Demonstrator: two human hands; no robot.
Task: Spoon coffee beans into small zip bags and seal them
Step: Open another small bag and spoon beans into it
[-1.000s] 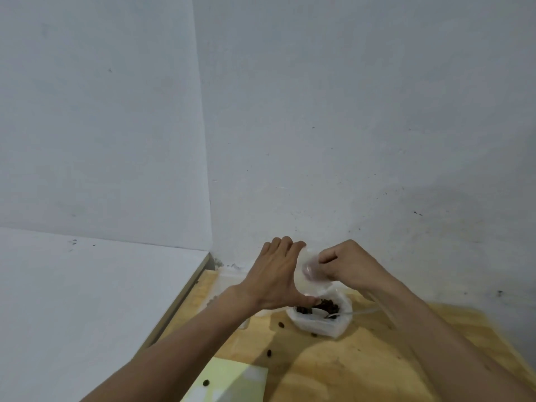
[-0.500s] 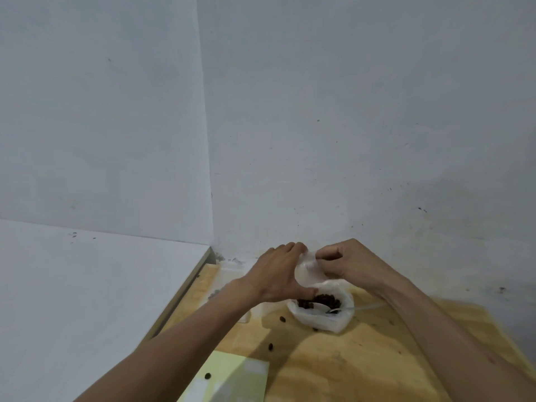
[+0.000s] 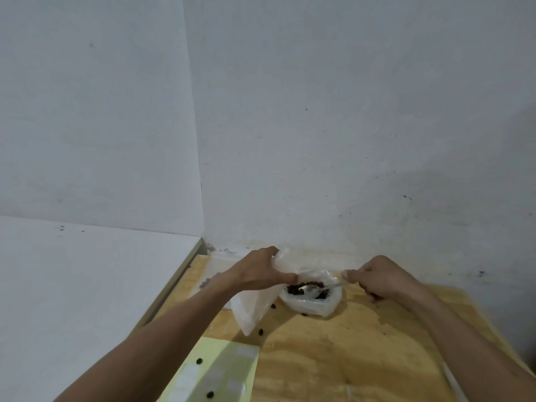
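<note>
My left hand point(image 3: 258, 271) holds a small clear zip bag point(image 3: 255, 306) by its top edge, and the bag hangs down to the wooden table point(image 3: 348, 358). Just right of it sits an open plastic bag of dark coffee beans point(image 3: 311, 297). A metal spoon point(image 3: 311, 289) lies with its bowl in the beans. My right hand point(image 3: 377, 278) is closed on the spoon's handle at the bag's right side.
Loose beans point(image 3: 261, 332) lie scattered on the wood and on a pale yellow sheet point(image 3: 214, 372) at the front. A white surface point(image 3: 87, 285) borders the table on the left, and white walls stand close behind. More beans lie on a clear bag point(image 3: 207, 282) at the back left.
My hands have parted. The right hand let go of the zip bag and moved right to the spoon handle. The left hand keeps the zip bag, which now hangs lower.
</note>
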